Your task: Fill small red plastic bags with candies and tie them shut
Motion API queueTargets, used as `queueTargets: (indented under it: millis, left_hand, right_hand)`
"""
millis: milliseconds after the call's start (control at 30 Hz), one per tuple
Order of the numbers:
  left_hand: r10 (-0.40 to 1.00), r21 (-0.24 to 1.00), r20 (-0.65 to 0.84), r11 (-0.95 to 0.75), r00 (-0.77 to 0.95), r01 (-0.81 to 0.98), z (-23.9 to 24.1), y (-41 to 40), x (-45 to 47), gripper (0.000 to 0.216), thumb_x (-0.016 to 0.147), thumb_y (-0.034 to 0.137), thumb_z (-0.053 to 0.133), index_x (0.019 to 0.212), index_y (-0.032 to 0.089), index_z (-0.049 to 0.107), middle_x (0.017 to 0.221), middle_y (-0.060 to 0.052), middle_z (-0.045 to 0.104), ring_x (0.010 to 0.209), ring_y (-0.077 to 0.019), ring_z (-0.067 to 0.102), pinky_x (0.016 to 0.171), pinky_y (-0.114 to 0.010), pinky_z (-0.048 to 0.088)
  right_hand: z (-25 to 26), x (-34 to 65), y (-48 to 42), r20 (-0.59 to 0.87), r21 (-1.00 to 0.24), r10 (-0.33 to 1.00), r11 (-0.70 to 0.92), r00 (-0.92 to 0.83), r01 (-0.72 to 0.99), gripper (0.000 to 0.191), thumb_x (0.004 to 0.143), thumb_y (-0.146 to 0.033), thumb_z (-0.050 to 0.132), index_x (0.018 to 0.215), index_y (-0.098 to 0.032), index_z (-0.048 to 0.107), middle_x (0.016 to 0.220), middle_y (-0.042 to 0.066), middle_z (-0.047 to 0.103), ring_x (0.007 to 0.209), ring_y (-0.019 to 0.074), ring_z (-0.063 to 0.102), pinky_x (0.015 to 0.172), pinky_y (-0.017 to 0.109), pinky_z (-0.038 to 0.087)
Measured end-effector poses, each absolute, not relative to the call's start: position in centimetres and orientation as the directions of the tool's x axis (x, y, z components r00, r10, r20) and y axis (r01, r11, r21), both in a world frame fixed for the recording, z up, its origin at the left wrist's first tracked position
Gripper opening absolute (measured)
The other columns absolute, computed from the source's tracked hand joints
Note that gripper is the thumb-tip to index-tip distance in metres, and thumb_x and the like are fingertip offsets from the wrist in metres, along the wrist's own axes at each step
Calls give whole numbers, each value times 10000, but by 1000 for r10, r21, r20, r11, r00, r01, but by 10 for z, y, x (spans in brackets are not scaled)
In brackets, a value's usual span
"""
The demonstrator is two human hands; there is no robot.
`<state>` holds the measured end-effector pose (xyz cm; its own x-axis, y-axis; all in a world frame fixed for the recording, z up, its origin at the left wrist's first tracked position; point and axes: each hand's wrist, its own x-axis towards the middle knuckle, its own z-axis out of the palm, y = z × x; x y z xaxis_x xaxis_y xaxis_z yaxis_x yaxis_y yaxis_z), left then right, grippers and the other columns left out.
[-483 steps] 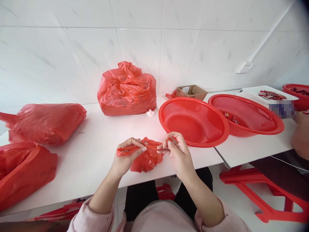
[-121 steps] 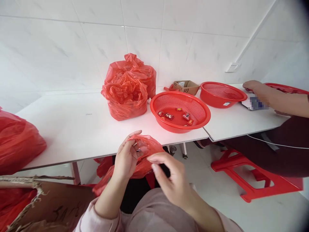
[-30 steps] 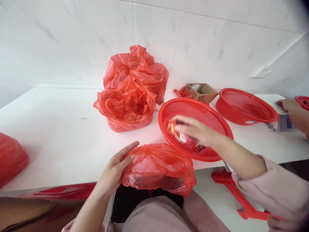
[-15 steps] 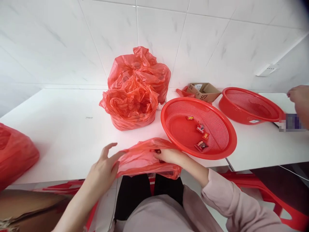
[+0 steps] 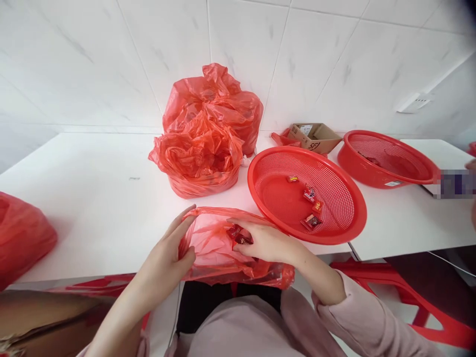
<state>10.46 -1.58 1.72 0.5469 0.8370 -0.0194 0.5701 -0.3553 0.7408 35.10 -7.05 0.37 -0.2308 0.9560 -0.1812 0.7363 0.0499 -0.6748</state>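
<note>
A thin red plastic bag (image 5: pixel 211 230) lies at the table's front edge, its mouth spread toward the left. My left hand (image 5: pixel 163 255) is at that mouth, thumb and fingers stretched apart against the film. Reaching over the bag, my right hand (image 5: pixel 267 243) has its fingers closed around several dark red wrapped candies (image 5: pixel 240 235). Some of the bag is hidden beneath that hand. Right beside it stands a red mesh basket (image 5: pixel 271 196), tilted, with several small wrapped candies (image 5: pixel 310 221) scattered on its bottom.
Two bulky red bags, one front (image 5: pixel 201 183) and one rear (image 5: pixel 178 101), stand near the wall. Another red bag (image 5: pixel 26 235) sits at far left. A small cardboard box (image 5: pixel 323 144) and a second red basket (image 5: pixel 372 171) are at right. Another person's hand (image 5: pixel 471 166) shows at the right edge.
My left hand has moved to the bag's mouth, which is spread wider. My right hand has turned, and the candies in it show more clearly. The other person's hand has shifted right.
</note>
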Motion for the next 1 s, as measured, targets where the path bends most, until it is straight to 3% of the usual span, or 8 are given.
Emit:
queueTargets:
  millis: [133, 267, 367, 433, 533, 733, 900, 1000]
  left_hand:
    - [854, 795, -61, -271, 516, 543, 20, -18, 108, 691, 802, 254, 509, 1484, 204, 407, 1601, -54, 306, 1475, -291, 267, 1217, -439, 180]
    - [846, 876, -81, -192, 527, 442, 18, -16, 111, 706, 763, 239, 577, 1459, 263, 463, 1553, -16, 405, 1468, -293, 287, 1218, -442, 151]
    - [829, 915, -116, -126, 547, 383, 16, -12, 117, 698, 756, 232, 615, 1438, 305, 490, 1528, 6, 445, 1459, -303, 304, 1216, -454, 127]
    - [816, 931, -138, -87, 561, 355, 15, -10, 121, 687, 775, 246, 621, 1443, 321, 480, 1525, 16, 448, 1450, -294, 322, 1215, -447, 138]
    - [810, 947, -172, -21, 561, 320, 13, -8, 126, 685, 787, 270, 633, 1450, 317, 469, 1518, 9, 458, 1418, -293, 377, 1204, -439, 193]
    - [829, 951, -209, 48, 518, 307, 16, -10, 127, 683, 783, 289, 656, 1443, 288, 481, 1495, -1, 493, 1403, -318, 401, 1180, -445, 275]
    - [788, 969, -197, 65, 584, 240, 18, -10, 134, 641, 821, 294, 634, 1443, 275, 483, 1509, -15, 477, 1418, -317, 379, 1148, -409, 355]
    - [774, 977, -196, 101, 603, 188, 18, -9, 139, 647, 846, 312, 620, 1468, 293, 442, 1522, -13, 460, 1415, -312, 386, 1147, -404, 361]
  right_hand:
    - [32, 352, -93, -133, -701, 948, 117, -290, 704, 589, 904, -358, 596, 1468, -303, 437, 1517, 61, 434, 1354, 257, 457, 1107, 438, 402]
    - [75, 396, -108, -93, -753, 964, 95, -248, 651, 408, 951, -408, 528, 1357, -374, 543, 1340, 14, 606, 1137, 198, 629, 943, 350, 529]
    - [73, 453, -98, -106, -479, 992, -106, 63, 871, 420, 926, -353, 546, 1345, -328, 538, 1329, 67, 590, 1079, 230, 639, 878, 373, 529]
    - [52, 489, -87, -349, -131, 927, -190, 134, 973, 457, 840, -251, 628, 1295, -261, 578, 1268, 125, 603, 1052, 271, 638, 843, 379, 506]
    - [13, 525, -77, -484, -50, 866, -173, 128, 984, 393, 687, -89, 687, 1069, -181, 673, 1031, 129, 668, 891, 275, 661, 719, 333, 475]
    - [20, 521, -75, -411, -168, 910, -127, 47, 978, 87, 834, -237, 623, 908, -191, 628, 871, 63, 667, 777, 203, 622, 667, 282, 413]
    - [54, 425, -86, -130, -631, 987, -6, -98, 775, 402, 917, -593, 509, 915, -196, 573, 833, 11, 632, 687, 131, 560, 595, 230, 390]
    - [55, 382, -81, -31, -673, 985, 105, -170, 732, 379, 895, -559, 583, 1007, -198, 613, 839, 17, 650, 702, 134, 575, 626, 241, 399]
